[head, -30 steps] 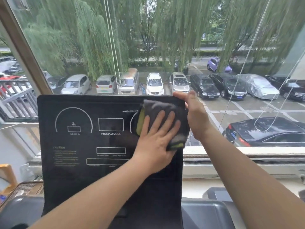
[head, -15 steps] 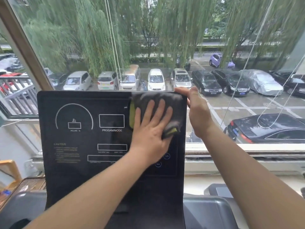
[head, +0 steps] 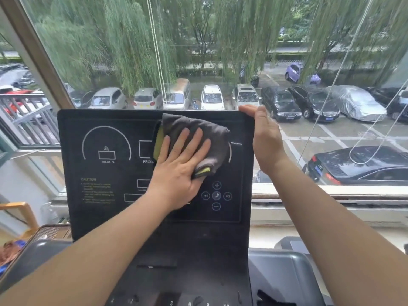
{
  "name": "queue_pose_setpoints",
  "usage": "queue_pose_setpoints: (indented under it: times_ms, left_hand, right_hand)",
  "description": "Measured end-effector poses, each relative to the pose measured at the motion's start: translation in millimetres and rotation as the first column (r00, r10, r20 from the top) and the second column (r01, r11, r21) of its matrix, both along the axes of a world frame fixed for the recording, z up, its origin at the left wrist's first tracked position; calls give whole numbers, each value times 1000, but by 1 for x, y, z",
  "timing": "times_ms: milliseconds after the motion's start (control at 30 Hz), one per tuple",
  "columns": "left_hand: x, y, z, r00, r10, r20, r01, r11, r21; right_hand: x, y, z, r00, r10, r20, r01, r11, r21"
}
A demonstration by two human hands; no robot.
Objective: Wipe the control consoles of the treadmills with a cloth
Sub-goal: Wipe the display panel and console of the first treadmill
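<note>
Cloth (head: 198, 131) sits bunched on the treadmill console (head: 106, 208), upper middle, pressed by the flat left hand (head: 178, 171); the right hand (head: 265, 138) grips the top right corner. Wiping lower could trigger the touch buttons (head: 216, 196) or leave streaks.

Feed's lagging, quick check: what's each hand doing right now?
Left hand: open, pressing the cloth flat on the console.
Right hand: closed, gripping the console's top right corner.
</note>
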State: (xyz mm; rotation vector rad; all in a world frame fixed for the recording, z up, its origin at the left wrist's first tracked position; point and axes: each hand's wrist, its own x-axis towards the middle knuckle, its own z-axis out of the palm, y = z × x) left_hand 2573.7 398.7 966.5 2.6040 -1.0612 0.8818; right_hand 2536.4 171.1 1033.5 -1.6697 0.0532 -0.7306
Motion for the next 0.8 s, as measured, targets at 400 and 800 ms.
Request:
queue_pose_setpoints:
  times_ms: [400, 800]
  left_hand:
    - [-13, 22, -34, 950, -299, 90, 250, 901, 355]
    - [-92, -18, -116, 958, -220, -183, 263, 929, 261]
  right_hand:
    - [-15, 9, -19, 997, -58, -59, 44, 975, -217]
    - [-93, 18, -146, 861, 243, -447, 6, 874, 487]
